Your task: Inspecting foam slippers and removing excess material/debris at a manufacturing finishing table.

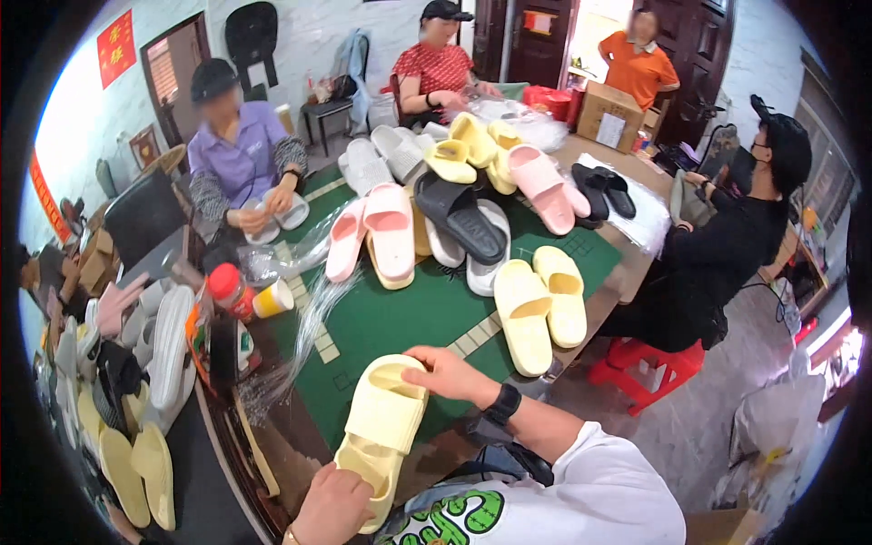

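A pale yellow slide sandal [386,420] is held at the near edge of the table, its strap facing up; whether a second one is nested with it I cannot tell. My right hand [450,374] grips its far end, thumb on the rim. Around the near end, my left hand [331,504] is closed. Just right of them, a pair of yellow slides [525,316] lies on the green table mat [436,318]. Farther back, pink slides [391,234], a black slide [461,218] and grey slides [368,165] are heaped with more yellow ones.
Clear plastic bags [318,313] trail over the mat's left side, near a red-lidded jar [229,289] and a yellow cup [272,298]. More slides [136,463] pile up at far left. Co-workers sit around the table; one handles light slides [277,216]. A red stool [649,368] stands right.
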Available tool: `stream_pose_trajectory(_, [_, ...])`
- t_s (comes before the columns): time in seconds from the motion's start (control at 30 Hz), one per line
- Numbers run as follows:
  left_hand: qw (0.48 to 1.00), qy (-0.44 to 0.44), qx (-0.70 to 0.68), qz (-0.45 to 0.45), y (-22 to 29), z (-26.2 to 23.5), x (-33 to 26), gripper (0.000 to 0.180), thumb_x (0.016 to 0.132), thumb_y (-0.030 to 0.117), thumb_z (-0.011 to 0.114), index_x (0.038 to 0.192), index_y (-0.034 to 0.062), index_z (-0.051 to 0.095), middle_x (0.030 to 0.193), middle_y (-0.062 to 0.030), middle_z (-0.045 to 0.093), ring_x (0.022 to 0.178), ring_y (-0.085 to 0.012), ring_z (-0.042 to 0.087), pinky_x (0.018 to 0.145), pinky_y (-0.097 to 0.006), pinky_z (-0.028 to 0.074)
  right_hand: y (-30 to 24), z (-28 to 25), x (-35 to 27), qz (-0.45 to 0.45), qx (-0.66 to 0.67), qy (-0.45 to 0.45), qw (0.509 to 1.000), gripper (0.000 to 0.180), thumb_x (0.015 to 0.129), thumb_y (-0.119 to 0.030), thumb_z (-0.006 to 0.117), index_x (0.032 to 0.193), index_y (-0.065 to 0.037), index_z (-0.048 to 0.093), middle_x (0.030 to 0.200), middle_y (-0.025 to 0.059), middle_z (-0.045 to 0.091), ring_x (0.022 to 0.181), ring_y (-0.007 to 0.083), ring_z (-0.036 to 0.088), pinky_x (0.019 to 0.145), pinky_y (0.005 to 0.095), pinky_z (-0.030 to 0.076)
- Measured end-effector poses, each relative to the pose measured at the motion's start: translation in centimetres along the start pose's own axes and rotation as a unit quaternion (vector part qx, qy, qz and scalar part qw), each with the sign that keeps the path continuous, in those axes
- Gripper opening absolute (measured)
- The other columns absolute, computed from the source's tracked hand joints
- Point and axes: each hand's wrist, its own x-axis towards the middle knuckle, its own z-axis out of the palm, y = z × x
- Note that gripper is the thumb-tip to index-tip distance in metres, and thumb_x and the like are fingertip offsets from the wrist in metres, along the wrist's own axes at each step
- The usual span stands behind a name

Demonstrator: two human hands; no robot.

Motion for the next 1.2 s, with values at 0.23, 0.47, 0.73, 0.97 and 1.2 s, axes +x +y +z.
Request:
stream_pose_trajectory(0.23, [0.997, 0.031, -0.050, 0.050, -0.3, -0.4, 1.5, 0.024, 0.067, 0.009, 0.071, 0.088, 0.0035, 0.061, 0.083, -0.0147, 0.058, 0.082, -0.0364, 0.057, 0.084, -0.046, 0.046, 2.5, -4.5, -0.6, -0.044, -0.129, 0.267, 0.954, 0.027, 0.087, -0.026, 0.060, 0.093, 0.000, 0.063, 0.079, 0.0121, 0.064, 0.069, 0.0215, 0.061, 0.065, 0.0365, 0.048])
stream_pose_trajectory(0.47, [0.926, 0.103, -0.219, -0.289, -0.8, 1.7, 4.0, 0.032, 0.076, 0.018, 0.079, 0.077, -0.0011, 0.054, 0.061, -0.0093, 0.051, 0.053, -0.0190, 0.046, 0.050, -0.031, 0.039, 2.1, -7.0, -1.6, 0.008, 0.112, 0.309, 0.944, 0.034, 0.090, -0.020, 0.058, 0.117, 0.000, 0.053, 0.095, 0.0073, 0.062, 0.076, 0.0117, 0.061, 0.051, 0.0234, 0.050])
stream_pose_trajectory(0.73, [0.910, 0.096, -0.336, -0.225, -4.1, 6.8, 8.0, 0.043, 0.083, 0.006, 0.067, 0.124, -0.0010, 0.054, 0.098, -0.0153, 0.065, 0.083, -0.0230, 0.065, 0.071, -0.030, 0.053, 5.9, -5.9, -3.6, -0.011, -0.234, 0.278, 0.932, 0.044, 0.083, -0.023, 0.070, 0.115, 0.003, 0.057, 0.089, 0.0122, 0.062, 0.073, 0.0192, 0.061, 0.069, 0.0335, 0.050])
stream_pose_trajectory(0.97, [0.982, 0.122, -0.021, -0.139, -7.8, 5.0, 10.6, 0.061, 0.071, 0.013, 0.076, 0.127, 0.0074, 0.054, 0.119, -0.0129, 0.058, 0.112, -0.0342, 0.053, 0.095, -0.045, 0.043, 3.4, -6.7, -5.1, -0.061, -0.119, 0.317, 0.939, 0.047, 0.089, -0.019, 0.064, 0.130, -0.001, 0.050, 0.084, 0.0084, 0.061, 0.067, 0.0143, 0.058, 0.065, 0.0296, 0.048])
stream_pose_trajectory(1.2, [0.997, 0.064, -0.020, 0.048, -11.6, 7.5, 14.4, 0.016, 0.078, 0.013, 0.060, 0.090, 0.0028, 0.063, 0.092, -0.0129, 0.066, 0.086, -0.0341, 0.061, 0.076, -0.042, 0.051, -17.6, -8.3, -12.0, -0.482, -0.247, 0.526, 0.656, 0.082, 0.095, -0.017, 0.053, 0.153, -0.007, -0.004, 0.087, 0.0130, 0.062, 0.069, 0.0119, 0.054, 0.062, 0.0220, 0.041])
